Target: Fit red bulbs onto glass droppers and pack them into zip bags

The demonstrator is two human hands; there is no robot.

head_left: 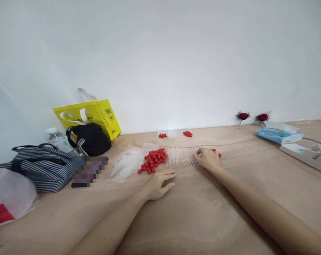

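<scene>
My left hand rests on the wooden table, fingers apart and holding nothing, just in front of a pile of red bulb-shaped pieces. To the right of that pile lies a row of thin clear sticks. At the row's right end, my right hand has its fingers pinched together; what they hold, if anything, is too small to name. A few red pieces show just beyond this hand, partly hidden by it. Clear plastic bags lie left of the pile.
Small red groups lie on clear bags by the wall. On the left are a yellow bag, black cap, bottle and striped bag. A blue tissue pack, white box and dark red flowers are right.
</scene>
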